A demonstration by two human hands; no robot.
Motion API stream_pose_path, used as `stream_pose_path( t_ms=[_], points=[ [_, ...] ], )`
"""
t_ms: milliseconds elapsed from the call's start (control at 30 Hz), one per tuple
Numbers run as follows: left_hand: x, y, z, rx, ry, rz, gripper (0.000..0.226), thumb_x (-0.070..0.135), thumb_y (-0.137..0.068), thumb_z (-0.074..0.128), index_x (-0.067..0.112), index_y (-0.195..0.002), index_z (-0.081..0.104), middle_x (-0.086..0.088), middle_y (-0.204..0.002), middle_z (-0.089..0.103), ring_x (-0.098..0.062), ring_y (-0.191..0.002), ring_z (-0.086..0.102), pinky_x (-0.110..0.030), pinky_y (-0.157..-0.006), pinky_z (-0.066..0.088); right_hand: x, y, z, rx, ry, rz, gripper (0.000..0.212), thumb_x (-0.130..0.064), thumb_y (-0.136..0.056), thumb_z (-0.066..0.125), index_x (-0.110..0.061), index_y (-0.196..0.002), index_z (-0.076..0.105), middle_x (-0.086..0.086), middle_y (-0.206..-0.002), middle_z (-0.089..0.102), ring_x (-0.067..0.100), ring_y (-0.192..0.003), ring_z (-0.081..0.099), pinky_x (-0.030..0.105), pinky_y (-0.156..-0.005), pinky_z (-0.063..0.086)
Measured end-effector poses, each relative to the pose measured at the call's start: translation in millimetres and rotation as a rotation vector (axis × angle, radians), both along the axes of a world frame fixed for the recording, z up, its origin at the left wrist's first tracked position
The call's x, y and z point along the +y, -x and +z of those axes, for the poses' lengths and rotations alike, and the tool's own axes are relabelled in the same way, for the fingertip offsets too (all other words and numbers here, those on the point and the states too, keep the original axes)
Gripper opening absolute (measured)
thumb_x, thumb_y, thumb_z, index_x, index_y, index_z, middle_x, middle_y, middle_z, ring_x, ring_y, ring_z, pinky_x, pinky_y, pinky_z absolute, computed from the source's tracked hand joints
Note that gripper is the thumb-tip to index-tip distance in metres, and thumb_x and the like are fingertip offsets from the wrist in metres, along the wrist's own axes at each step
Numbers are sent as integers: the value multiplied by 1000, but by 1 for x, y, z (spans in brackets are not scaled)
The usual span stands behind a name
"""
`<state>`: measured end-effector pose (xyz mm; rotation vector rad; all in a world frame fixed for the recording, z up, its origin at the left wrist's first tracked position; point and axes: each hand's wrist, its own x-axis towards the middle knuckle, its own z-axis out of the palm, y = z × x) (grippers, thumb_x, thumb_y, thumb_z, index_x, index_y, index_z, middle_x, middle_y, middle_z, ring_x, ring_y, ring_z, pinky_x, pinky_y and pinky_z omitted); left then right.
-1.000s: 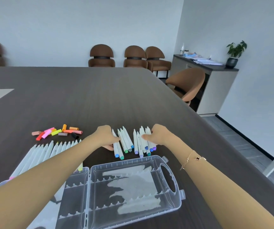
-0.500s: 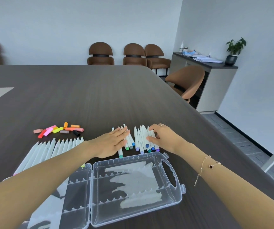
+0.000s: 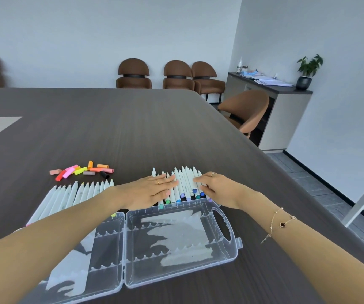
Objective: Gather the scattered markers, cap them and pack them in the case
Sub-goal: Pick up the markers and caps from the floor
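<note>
A clear plastic case (image 3: pixel 231 253) lies open on the dark table, both halves flat and holding no markers. Just behind it lies a row of white markers with blue, green and purple caps (image 3: pixel 184 183). My left hand (image 3: pixel 152 189) rests flat on the left part of this row, fingers spread. My right hand (image 3: pixel 216 187) presses on the row's right side with fingers extended. A second row of white uncapped markers (image 3: pixel 71 194) lies to the left, partly hidden by my left forearm. Loose caps (image 3: pixel 82 170) in pink, orange, yellow, red and black sit behind that row.
The table's right edge (image 3: pixel 286 172) runs diagonally close to my right arm. Brown chairs (image 3: pixel 177 75) stand beyond the far edge, and an orange chair (image 3: pixel 244 110) at the right. A cabinet (image 3: pixel 286 119) with papers and a potted plant (image 3: pixel 308 71) stands by the wall.
Both hands went from curled fists at the capped markers' tips to flat, spread palms on the row. The markers have been pushed closer together and nearer the case.
</note>
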<state>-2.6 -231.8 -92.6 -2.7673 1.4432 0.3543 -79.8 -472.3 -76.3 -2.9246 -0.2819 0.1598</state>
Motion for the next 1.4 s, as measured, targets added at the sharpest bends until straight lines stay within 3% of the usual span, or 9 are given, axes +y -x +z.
stream_pose_path(
  t_ms=[67, 167, 233, 367, 500, 633, 967, 1200, 1400],
  points=[
    [-1, 2, 1, -8, 14, -8, 63, 64, -81, -6, 44, -140, -13, 24, -148, -20, 3, -135, -21, -22, -113, -9, -1, 3, -1, -6, -11, 19, 43, -23, -103, 32, -28, -146, 32, -1, -151, 32, 8, -101, 54, 12, -82, 46],
    [-5, 5, 2, -11, -12, -10, 58, 58, -90, 0, 41, -145, -9, 21, -149, -21, 2, -134, -23, -21, -110, -11, -1, 5, -5, 10, 31, 57, 44, -24, -103, 30, -30, -146, 31, 0, -155, 26, 21, -137, 32, 28, -109, 32],
    [-6, 5, 1, -6, -23, -15, 55, 54, -94, 4, 41, -146, -7, 21, -151, -18, 2, -135, -22, -21, -111, -11, -1, 6, -6, 29, 40, 53, 44, -26, -103, 30, -32, -146, 31, 1, -156, 23, 24, -144, 18, 35, -115, 22],
    [-1, 4, 4, -16, 11, -29, 52, 53, -95, 5, 44, -146, 0, 24, -153, -9, 4, -138, -17, -23, -113, -12, -4, 9, -3, 38, -38, 22, 42, -28, -101, 36, -35, -142, 37, -3, -155, 25, 22, -141, 22, 37, -114, 25],
    [2, 9, 3, -61, -20, -52, 54, 56, -93, 2, 45, -144, -9, 25, -150, -17, 4, -138, -20, -30, -113, -18, -8, 15, -7, 60, -83, 5, 44, -36, -100, 36, -37, -145, 33, -12, -156, 20, 18, -144, 13, 38, -116, 19],
    [2, 13, 2, -65, -17, -70, 51, 56, -94, 3, 48, -144, -5, 23, -151, -16, 3, -138, -20, -31, -116, -13, -10, 22, -7, 66, -142, 9, 43, -38, -100, 35, -39, -144, 33, -17, -155, 20, 14, -145, 12, 38, -117, 15],
    [-9, 30, 1, 20, 37, 0, 55, 56, -94, 4, 41, -146, -5, 15, -155, -14, 6, -136, -20, -20, -111, -12, 6, 28, -9, 81, -124, 21, 48, -48, -100, 28, -42, -147, 22, -9, -159, 10, 13, -146, 1, 42, -119, 8],
    [-1, 37, 5, 9, 80, 51, 53, 54, -95, 9, 43, -147, -1, 19, -155, -8, 7, -138, -14, -20, -112, -9, 5, 37, -7, 67, -200, -27, 47, -46, -99, 33, -36, -145, 32, -10, -158, 16, 13, -146, 6, 39, -117, 11],
    [-2, 46, 12, 134, 142, 122, 55, 56, -93, 14, 45, -147, 10, 22, -155, -5, 7, -138, -6, -17, -110, 2, 11, 47, -4, 60, -331, -56, 44, -42, -100, 35, -28, -142, 41, -7, -155, 26, 15, -143, 22, 32, -115, 17]
  ],
)
